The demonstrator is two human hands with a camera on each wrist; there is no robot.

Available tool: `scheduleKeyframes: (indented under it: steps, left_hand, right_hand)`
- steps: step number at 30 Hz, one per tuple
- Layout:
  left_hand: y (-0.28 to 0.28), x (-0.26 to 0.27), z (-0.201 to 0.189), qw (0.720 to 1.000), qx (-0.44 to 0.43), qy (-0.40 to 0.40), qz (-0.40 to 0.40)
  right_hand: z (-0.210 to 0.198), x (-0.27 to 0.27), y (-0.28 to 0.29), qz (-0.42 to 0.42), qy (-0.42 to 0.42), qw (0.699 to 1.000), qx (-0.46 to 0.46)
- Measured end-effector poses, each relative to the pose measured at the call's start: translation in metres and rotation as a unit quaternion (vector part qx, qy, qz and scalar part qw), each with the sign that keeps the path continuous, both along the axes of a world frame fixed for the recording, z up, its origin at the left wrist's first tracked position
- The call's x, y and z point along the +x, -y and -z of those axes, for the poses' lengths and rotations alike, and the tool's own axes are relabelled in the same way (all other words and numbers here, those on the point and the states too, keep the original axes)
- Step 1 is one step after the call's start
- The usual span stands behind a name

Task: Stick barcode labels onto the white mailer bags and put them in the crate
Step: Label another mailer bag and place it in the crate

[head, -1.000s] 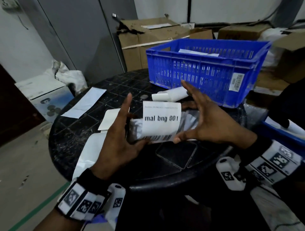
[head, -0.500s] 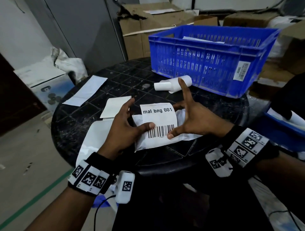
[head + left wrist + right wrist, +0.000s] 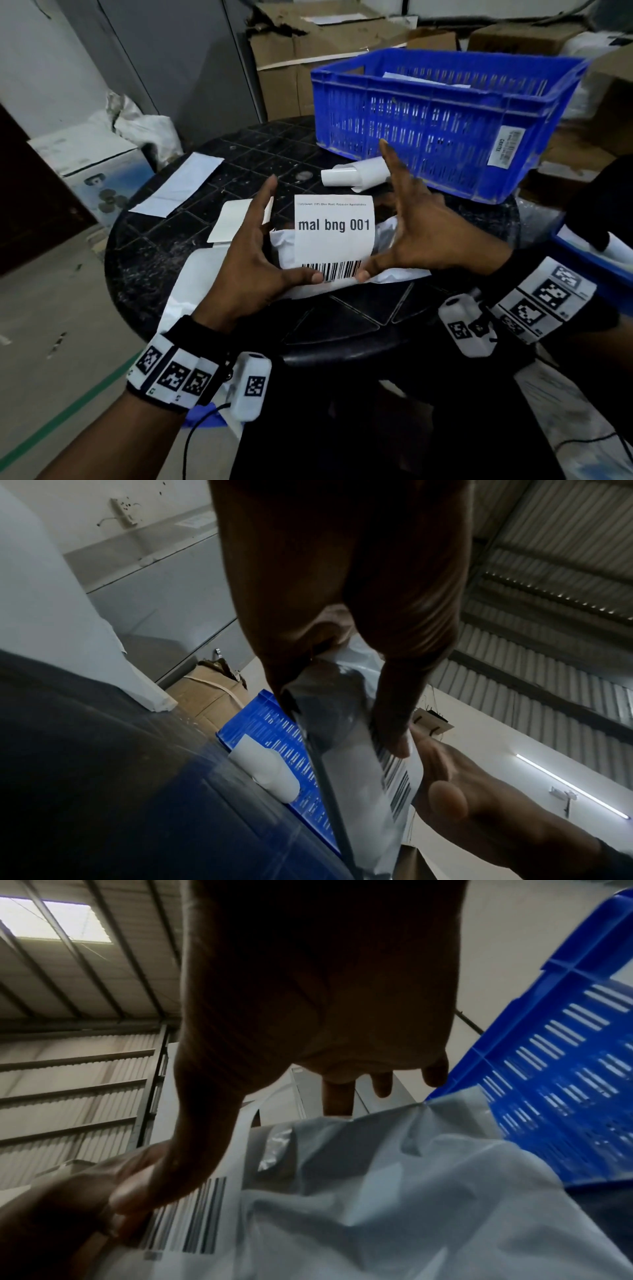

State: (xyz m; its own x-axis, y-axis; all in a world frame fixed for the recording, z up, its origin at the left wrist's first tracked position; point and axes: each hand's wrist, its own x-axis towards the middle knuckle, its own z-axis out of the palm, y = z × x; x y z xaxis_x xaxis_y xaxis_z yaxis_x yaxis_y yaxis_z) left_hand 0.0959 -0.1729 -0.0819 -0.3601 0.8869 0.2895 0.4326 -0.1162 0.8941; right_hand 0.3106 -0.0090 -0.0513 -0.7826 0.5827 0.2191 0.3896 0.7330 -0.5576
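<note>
A white barcode label (image 3: 334, 236) printed "mal bng 001" lies against a crumpled white mailer bag (image 3: 394, 236), which is tilted up over the black round table (image 3: 171, 246). My left hand (image 3: 257, 253) and right hand (image 3: 418, 236) pinch the bag from either side. Both thumbs press the label's barcode edge and both index fingers point up. In the left wrist view the left thumb sits on the barcode (image 3: 397, 783). The right wrist view shows the label (image 3: 192, 1213) with its upper part curling off the bag (image 3: 411, 1191). The blue crate (image 3: 445, 120) stands behind, with white bags inside.
A roll of labels (image 3: 359, 173) lies in front of the crate. Two backing sheets (image 3: 236, 219) (image 3: 178, 185) and another white bag (image 3: 191, 284) lie on the table's left side. Cardboard boxes (image 3: 308, 51) stand behind, and a second blue bin (image 3: 599, 263) is at right.
The bag and label went down to the table and are now tilted up again. Both thumbs have slid down to the barcode's lower edge.
</note>
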Motion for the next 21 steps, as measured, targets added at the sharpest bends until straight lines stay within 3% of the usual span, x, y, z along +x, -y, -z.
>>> scheduleKeyframes:
  steps: [2,6,10,14,17,21]
  left_hand:
    - [0.001,0.002,-0.003,1.000,0.010,-0.025,0.014]
    - [0.002,0.009,-0.009,0.999,-0.017,-0.041,0.004]
    - [0.002,0.012,-0.011,0.999,-0.004,0.006,-0.035]
    - [0.008,0.019,-0.018,1.000,0.004,-0.002,0.000]
    - [0.012,0.023,-0.017,1.000,0.011,0.016,0.014]
    - [0.011,0.025,-0.014,0.998,0.013,0.062,-0.026]
  right_hand:
    - [-0.004,0.000,0.000,-0.003,0.041,0.999,0.023]
    - [0.002,-0.004,-0.001,-0.032,0.003,0.999,-0.023]
    - [-0.003,0.001,0.004,-0.019,-0.008,1.000,-0.009]
    - [-0.018,0.004,0.014,-0.039,0.006,0.999,-0.004]
    - [-0.023,0.004,0.020,-0.067,-0.002,0.997,-0.022]
    - [-0.015,0.003,0.017,-0.059,-0.062,0.993,-0.078]
